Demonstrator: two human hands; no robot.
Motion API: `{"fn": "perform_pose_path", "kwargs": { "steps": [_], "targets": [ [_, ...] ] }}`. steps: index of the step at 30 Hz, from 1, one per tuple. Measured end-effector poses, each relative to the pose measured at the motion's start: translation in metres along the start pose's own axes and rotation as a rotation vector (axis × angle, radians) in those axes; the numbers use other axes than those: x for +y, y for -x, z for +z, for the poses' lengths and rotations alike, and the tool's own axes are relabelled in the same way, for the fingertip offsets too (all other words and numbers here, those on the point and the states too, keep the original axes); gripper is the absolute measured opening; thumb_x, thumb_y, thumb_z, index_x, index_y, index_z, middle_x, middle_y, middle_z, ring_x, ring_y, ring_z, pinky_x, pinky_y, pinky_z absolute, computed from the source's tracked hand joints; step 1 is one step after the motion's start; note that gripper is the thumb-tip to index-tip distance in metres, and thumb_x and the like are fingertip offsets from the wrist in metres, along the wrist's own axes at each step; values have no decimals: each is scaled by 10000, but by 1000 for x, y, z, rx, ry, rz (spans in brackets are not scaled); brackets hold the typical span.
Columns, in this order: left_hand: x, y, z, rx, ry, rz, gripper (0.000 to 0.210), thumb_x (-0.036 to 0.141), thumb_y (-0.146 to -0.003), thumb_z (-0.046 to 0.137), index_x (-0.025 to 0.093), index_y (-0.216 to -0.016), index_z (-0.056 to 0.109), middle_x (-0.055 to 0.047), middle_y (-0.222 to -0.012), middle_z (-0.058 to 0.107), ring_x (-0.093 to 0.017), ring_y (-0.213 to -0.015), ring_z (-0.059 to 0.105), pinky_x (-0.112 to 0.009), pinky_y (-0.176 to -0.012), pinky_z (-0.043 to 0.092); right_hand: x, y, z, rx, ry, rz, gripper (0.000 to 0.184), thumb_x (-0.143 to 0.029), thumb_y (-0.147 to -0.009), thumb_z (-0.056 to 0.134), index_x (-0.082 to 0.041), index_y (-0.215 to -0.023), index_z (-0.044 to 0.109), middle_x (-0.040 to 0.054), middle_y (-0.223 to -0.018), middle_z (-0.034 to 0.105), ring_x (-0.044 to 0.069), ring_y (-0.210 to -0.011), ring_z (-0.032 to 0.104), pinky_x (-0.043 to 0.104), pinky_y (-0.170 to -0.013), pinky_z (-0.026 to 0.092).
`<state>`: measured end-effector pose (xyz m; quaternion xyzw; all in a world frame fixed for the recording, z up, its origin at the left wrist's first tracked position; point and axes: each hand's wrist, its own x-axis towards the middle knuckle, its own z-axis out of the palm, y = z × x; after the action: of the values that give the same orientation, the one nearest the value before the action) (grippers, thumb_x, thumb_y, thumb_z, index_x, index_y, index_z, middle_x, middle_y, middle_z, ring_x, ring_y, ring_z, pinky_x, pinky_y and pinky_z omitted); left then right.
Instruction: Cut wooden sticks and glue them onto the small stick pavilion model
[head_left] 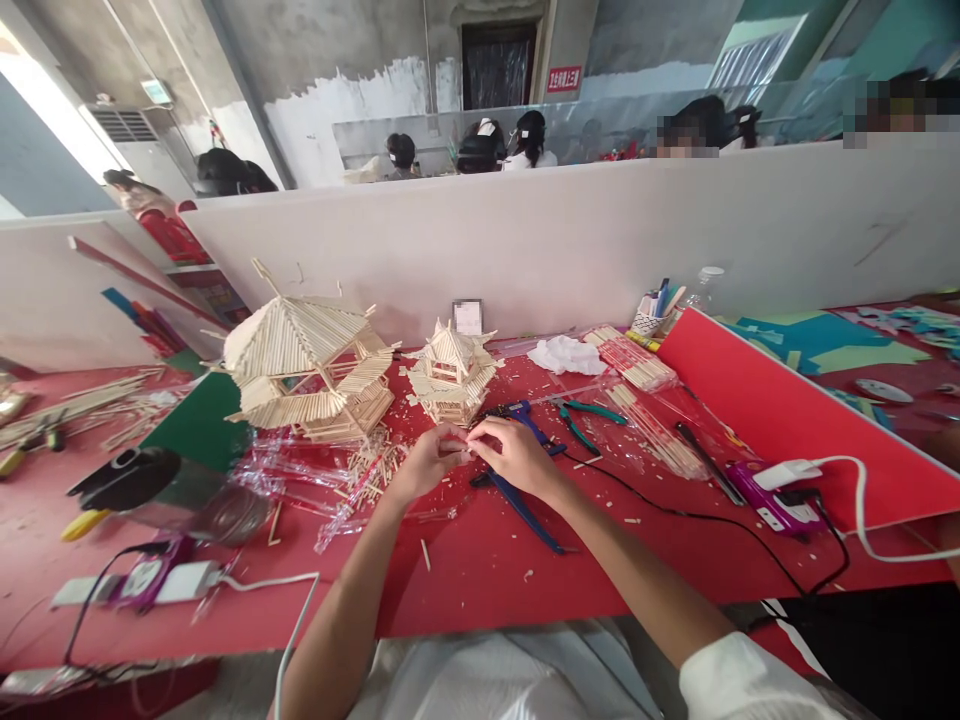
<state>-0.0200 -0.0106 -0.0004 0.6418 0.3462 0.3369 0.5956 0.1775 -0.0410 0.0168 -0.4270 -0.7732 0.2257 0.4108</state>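
My left hand point(431, 462) and my right hand point(517, 455) meet over the table, fingertips pinched together. Whatever lies between them is too small to make out. Just behind them stands a small pagoda model point(450, 378) made of thin wooden sticks. To its left is a larger stick pavilion point(300, 350) with a sloped roof. A blue glue gun point(529, 418) lies behind my right hand, partly hidden by it. Blue-handled pliers point(529, 512) rest under my right wrist. Green-handled pliers point(589, 425) lie to the right.
Bundles of sticks point(637, 362) in plastic and a crumpled white tissue point(566, 355) lie at the back right. Stick offcuts point(375, 465) are scattered left of my hands. A dark-lidded bottle point(165, 490) lies at left. Purple power strips point(776, 500) and cables flank the workspace.
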Motion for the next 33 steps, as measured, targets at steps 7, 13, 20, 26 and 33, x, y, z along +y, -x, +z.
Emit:
{"fn": "perform_pose_path", "kwargs": {
  "steps": [7, 13, 20, 26, 33],
  "targets": [
    [-11, -3, -2, 144, -222, 118, 314, 327, -763, 827, 181, -978, 651, -68, -995, 736, -221, -936, 707, -304, -822, 548, 16, -6, 18, 59, -268, 138, 90, -269, -900, 664, -212, -920, 731, 48, -895, 788, 208, -800, 740, 290, -729, 564],
    [-12, -3, 2, 243, -346, 96, 236, 350, -787, 783, 201, -920, 659, -39, -863, 758, -210, -819, 722, -293, -763, 542, 29, -3, 20, 74, -358, 151, 109, -290, -900, 659, -207, -911, 729, 45, -907, 782, 210, -848, 740, 300, -782, 573],
    [1, 2, 8, 331, -474, 122, 208, 424, -857, 704, 217, -839, 694, -16, -771, 760, -199, -719, 717, -278, -706, 522, 28, -4, 22, 176, -369, 129, 141, -332, -894, 667, -208, -885, 734, 55, -922, 776, 222, -883, 722, 314, -793, 571],
    [-6, -1, 9, 341, -439, 117, 244, 451, -863, 709, 209, -884, 723, -38, -829, 779, -214, -760, 726, -292, -725, 532, 29, -6, 23, 216, -352, 141, 151, -350, -891, 664, -212, -872, 724, 55, -923, 775, 225, -892, 713, 334, -835, 565],
    [-7, -3, 8, 335, -388, 104, 266, 453, -837, 744, 190, -873, 758, -60, -865, 786, -220, -793, 723, -297, -740, 535, 30, -4, 24, 174, -365, 149, 133, -330, -859, 682, -206, -895, 713, 42, -890, 759, 204, -830, 709, 297, -751, 572]
  ]
}}
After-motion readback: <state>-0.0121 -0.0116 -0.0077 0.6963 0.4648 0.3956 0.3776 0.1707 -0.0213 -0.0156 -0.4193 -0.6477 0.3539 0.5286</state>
